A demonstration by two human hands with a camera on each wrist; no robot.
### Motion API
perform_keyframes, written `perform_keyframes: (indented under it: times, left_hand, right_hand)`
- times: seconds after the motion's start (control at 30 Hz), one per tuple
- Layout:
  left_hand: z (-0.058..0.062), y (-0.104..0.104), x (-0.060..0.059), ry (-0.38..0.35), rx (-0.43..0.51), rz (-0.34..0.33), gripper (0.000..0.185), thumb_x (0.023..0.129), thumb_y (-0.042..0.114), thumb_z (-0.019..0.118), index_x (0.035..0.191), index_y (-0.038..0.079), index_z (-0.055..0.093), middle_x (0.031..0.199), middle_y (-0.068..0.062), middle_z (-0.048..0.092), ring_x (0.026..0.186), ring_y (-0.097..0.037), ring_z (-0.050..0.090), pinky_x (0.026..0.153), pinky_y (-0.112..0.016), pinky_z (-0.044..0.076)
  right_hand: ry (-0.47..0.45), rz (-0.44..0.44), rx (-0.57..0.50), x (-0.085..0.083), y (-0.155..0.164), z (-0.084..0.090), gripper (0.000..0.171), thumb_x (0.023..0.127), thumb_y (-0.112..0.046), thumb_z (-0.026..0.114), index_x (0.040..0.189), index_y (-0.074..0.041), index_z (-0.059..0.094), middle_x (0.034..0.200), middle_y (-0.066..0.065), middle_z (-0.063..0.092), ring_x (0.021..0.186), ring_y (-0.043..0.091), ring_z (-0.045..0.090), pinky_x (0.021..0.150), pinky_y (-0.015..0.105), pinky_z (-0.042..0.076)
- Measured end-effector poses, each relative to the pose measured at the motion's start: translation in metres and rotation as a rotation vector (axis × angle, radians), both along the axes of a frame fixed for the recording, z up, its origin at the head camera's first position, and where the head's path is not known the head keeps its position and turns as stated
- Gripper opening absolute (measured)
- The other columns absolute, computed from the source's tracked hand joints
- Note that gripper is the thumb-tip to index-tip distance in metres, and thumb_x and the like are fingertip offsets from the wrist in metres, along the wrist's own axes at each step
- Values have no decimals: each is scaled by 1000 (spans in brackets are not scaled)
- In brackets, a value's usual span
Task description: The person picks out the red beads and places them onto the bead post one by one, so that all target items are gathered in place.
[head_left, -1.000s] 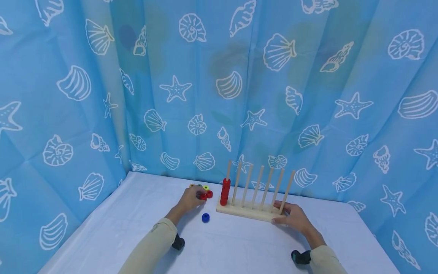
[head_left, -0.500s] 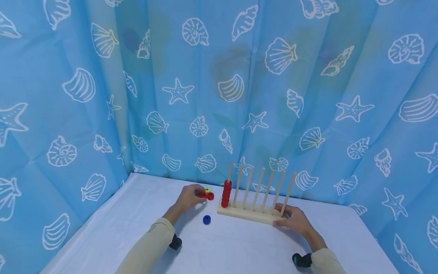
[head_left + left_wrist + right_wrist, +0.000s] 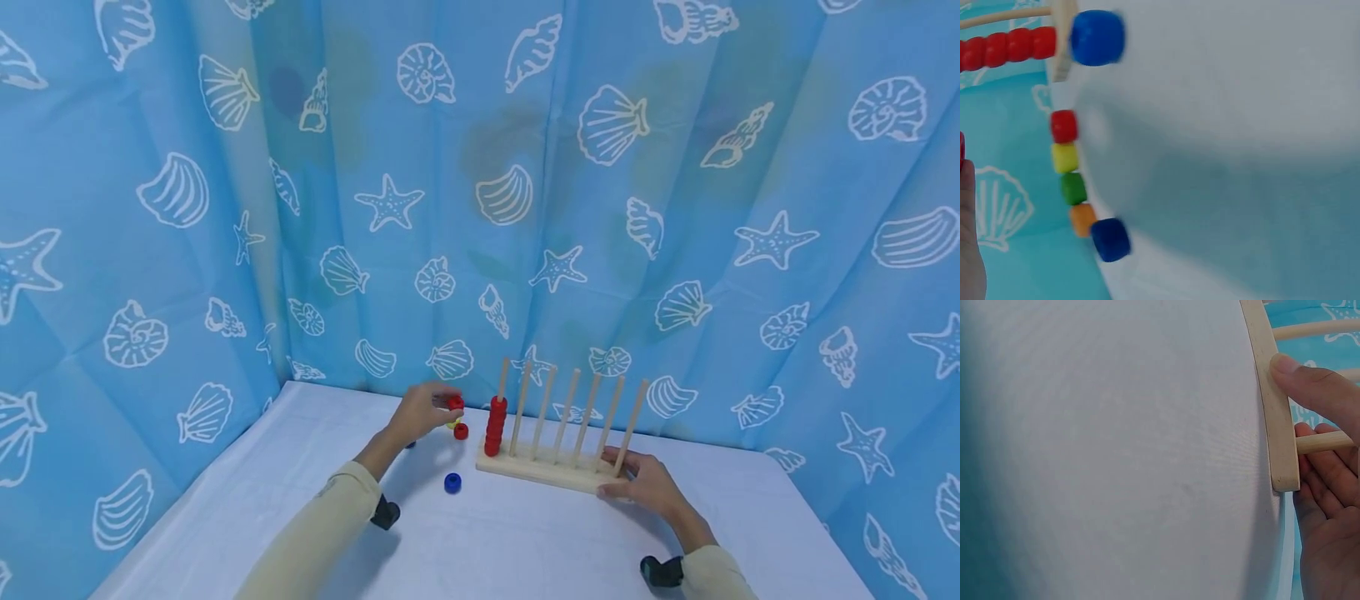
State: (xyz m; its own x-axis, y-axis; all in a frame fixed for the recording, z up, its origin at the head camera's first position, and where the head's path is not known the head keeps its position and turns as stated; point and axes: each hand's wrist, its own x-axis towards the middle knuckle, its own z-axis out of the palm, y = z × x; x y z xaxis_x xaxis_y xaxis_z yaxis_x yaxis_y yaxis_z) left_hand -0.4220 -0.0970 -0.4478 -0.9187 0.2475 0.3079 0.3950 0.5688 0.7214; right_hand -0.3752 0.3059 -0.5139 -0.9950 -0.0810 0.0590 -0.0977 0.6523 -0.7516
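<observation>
A small red wooden bead (image 3: 455,402) is being pinched in the raised left hand (image 3: 420,412), just left of the upright red-stacked peg (image 3: 496,417). The pale wooden peg rack's (image 3: 542,467) far end is being gripped by the right hand (image 3: 647,483) on the white bench (image 3: 525,542).

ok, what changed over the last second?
The left hand lifted off the table, pinching a red bead it picked from the loose beads, and carried it up toward the peg rack. One red bead and the blue bead stayed on the table. The right hand kept holding the rack's right end; the red stack is unchanged.
</observation>
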Motion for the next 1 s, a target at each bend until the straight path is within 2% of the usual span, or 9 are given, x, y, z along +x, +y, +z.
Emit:
perform_keyframes:
  times: [0.13, 0.27, 0.47, 0.7, 1.0]
  left_hand:
    - [16, 0, -1, 48, 49, 21, 37, 72, 23, 71, 107, 21, 59, 97, 7, 59, 90, -10, 57, 70, -24, 50]
    - [29, 1, -4, 106, 104, 15, 34, 72, 22, 71, 105, 19, 61, 99, 7, 58, 91, -10, 57, 71, -25, 50]
    - [43, 4, -8, 159, 145, -2, 36, 72, 25, 70, 106, 17, 62, 98, 7, 58, 90, -9, 58, 72, -25, 50]
    - [62, 13, -7, 192, 171, -57, 39, 74, 27, 69, 110, 14, 60, 103, 4, 58, 92, -11, 57, 72, -23, 49]
    - [96, 23, 0, 230, 239, -148, 38, 74, 23, 68, 110, 12, 61, 105, 3, 57, 96, -15, 56, 73, -24, 49]
  right_hand:
    - [-5, -2, -5, 0, 0, 0, 72, 52, -40, 79, 116, -17, 56, 114, 0, 57, 118, 30, 39, 94, 55, 26]
    - [3, 2, -8, 0, 1, 0, 72, 51, -40, 79, 115, -17, 56, 114, 0, 57, 118, 30, 39, 94, 55, 25]
    - [13, 9, 2, -3, 3, -4, 71, 51, -43, 79, 114, -19, 57, 116, 0, 56, 118, 30, 38, 94, 55, 25]
    - [-6, 7, -18, 1, 1, -1, 71, 52, -40, 79, 115, -17, 57, 115, 1, 56, 118, 30, 38, 94, 55, 25]
    - [11, 7, 2, 3, 0, 2, 71, 52, -40, 79, 116, -18, 56, 116, 0, 56, 119, 30, 37, 95, 54, 25]
